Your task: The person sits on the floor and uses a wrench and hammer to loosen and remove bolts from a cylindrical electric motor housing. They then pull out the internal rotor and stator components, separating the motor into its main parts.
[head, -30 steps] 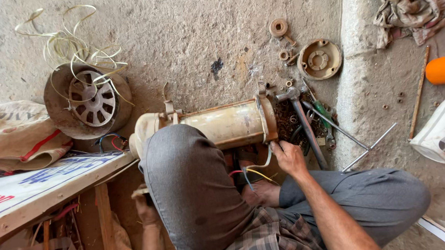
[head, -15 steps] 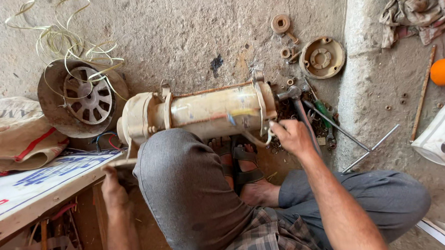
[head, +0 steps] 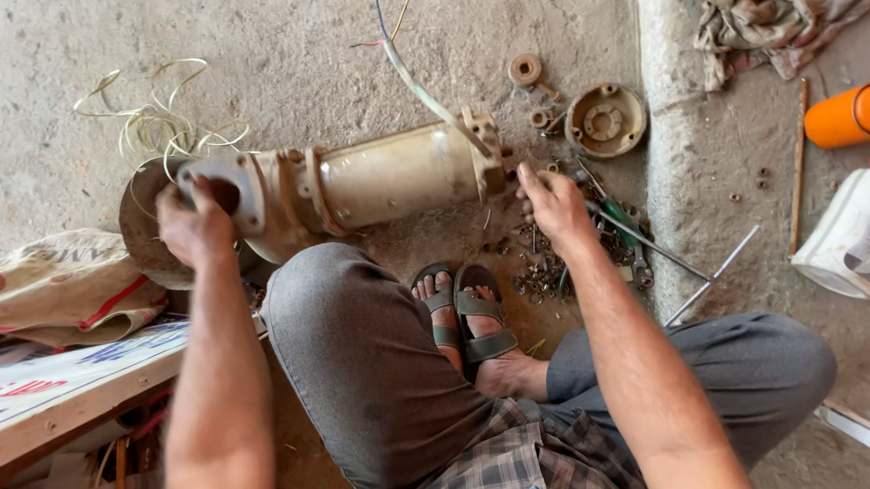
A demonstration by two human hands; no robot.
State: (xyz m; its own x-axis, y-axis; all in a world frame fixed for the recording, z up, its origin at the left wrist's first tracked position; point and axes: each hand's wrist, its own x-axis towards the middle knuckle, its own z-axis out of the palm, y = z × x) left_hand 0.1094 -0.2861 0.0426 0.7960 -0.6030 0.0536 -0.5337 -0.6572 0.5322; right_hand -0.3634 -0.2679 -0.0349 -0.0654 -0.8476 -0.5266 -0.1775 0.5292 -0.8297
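A long beige metal pump body (head: 383,178) lies on its side on the dusty floor in front of my knees. My left hand (head: 192,222) grips its flanged left end (head: 232,190). At the right end of the body my right hand (head: 554,205) rests with fingers spread, holding nothing. A grey cable (head: 418,84) runs up from that right end. My sandalled feet (head: 467,316) sit just below the body.
A round metal cover (head: 605,122) and small rings (head: 524,69) lie at upper right, with loose nuts and hand tools (head: 640,240) by my right hand. Coiled pale wire (head: 161,120), a sack (head: 51,291), a wooden plank (head: 61,403), an orange bottle (head: 850,114), a white container (head: 855,236) surround me.
My left hand rose from beside my knee and took hold of the body's left end. The body shifted farther from me. My right hand slid off the wires to the right end.
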